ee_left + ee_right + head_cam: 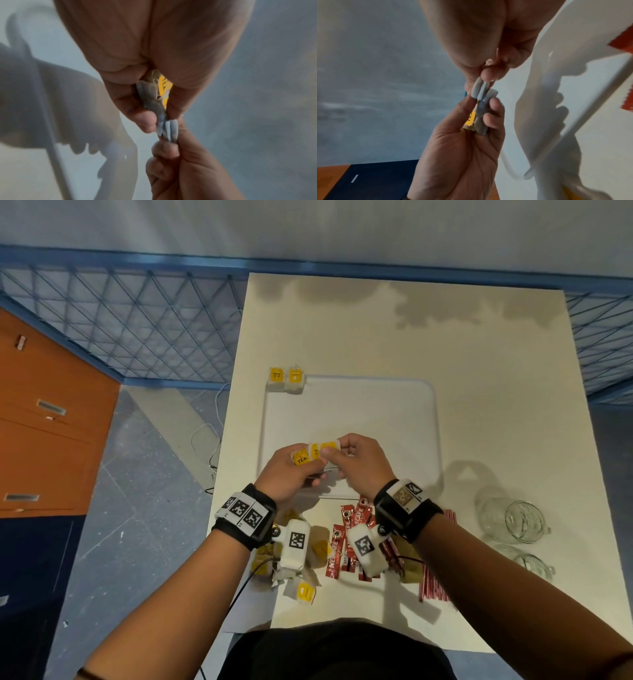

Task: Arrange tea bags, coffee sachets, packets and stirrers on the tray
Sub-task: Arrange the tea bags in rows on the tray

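Note:
A white tray lies on the cream table, with two yellow-tagged tea bags at its far left corner. Both hands meet above the tray's near left part. My left hand grips a small bunch of tea bags between thumb and fingers. My right hand pinches the bag at the bunch's right end. In the left wrist view the bunch sits in my left hand. The right wrist view shows my right hand pinching the white bag ends.
Loose tea bags lie near the table's front left under my wrists. Beside them are red coffee sachets, brown packets and red stirrers. Two glass cups stand at the right. An orange cabinet stands left of the table.

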Demonstrator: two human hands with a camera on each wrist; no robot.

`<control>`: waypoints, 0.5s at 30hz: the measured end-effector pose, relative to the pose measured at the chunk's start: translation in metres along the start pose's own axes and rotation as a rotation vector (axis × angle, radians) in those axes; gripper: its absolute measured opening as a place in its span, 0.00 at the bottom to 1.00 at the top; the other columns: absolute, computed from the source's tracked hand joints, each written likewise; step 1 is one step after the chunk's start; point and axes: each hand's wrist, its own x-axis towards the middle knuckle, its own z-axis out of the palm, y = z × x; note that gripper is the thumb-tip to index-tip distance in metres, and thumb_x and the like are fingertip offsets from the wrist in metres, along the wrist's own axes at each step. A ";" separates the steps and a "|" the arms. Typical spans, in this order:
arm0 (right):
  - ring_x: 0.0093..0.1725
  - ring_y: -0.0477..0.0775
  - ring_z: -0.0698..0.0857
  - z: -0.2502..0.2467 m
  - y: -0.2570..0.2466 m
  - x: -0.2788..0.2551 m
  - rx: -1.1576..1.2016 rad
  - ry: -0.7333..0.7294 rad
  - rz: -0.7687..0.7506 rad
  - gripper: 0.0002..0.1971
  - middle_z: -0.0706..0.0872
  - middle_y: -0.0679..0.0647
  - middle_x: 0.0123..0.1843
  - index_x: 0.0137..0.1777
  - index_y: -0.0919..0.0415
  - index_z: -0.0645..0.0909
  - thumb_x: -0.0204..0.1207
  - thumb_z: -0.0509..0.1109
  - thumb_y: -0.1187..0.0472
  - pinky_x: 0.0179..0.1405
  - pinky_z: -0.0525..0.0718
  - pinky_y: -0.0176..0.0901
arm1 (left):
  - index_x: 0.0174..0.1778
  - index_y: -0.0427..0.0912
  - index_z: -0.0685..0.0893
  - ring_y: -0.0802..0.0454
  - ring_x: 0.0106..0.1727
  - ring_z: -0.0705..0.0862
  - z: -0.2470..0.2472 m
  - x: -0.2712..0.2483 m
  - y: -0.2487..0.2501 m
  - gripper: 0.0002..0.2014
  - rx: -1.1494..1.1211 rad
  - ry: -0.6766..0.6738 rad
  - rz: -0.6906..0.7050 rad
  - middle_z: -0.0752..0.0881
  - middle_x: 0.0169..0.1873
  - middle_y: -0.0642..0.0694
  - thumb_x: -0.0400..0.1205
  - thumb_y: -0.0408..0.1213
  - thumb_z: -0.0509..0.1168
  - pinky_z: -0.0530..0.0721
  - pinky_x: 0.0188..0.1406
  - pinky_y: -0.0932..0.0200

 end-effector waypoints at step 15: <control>0.41 0.51 0.91 0.007 -0.015 0.101 -0.160 -0.068 -0.013 0.04 0.91 0.47 0.41 0.43 0.46 0.87 0.80 0.76 0.56 0.47 0.92 0.57 | 0.46 0.26 0.87 0.47 0.31 0.81 -0.040 0.074 0.046 0.07 0.334 0.185 0.109 0.86 0.32 0.35 0.82 0.29 0.70 0.82 0.35 0.56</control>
